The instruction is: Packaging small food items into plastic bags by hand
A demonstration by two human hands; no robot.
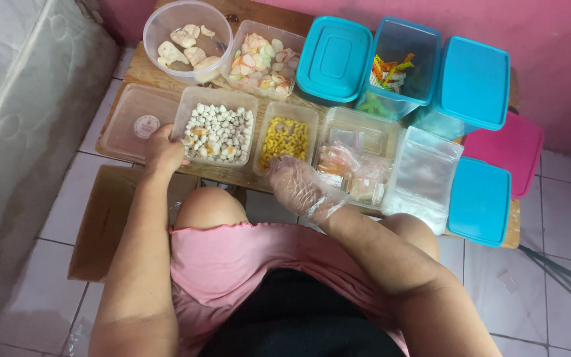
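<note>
My left hand [164, 149], bare, rests on the near left corner of a clear tub of small white and tan cubes [217, 132]. My right hand [295, 182] wears a thin clear plastic glove and hovers at the near edge of a clear tub of yellow curled pieces [285, 139]; its fingers are curled, and whether they hold anything cannot be told. Right of it sits a clear tub of small filled packets [355, 165]. A stack of empty clear zip bags [424, 177] lies further right.
A low wooden table [141, 66] holds a clear lid [133, 119], a round bowl of pale crackers [180, 41], a tub of pink-white chips [262, 61], an open teal box of coloured sticks [396, 66] and teal-lidded boxes [336, 58]. A pink lid [511, 149], cardboard box [100, 218] and mattress [21, 119] surround it.
</note>
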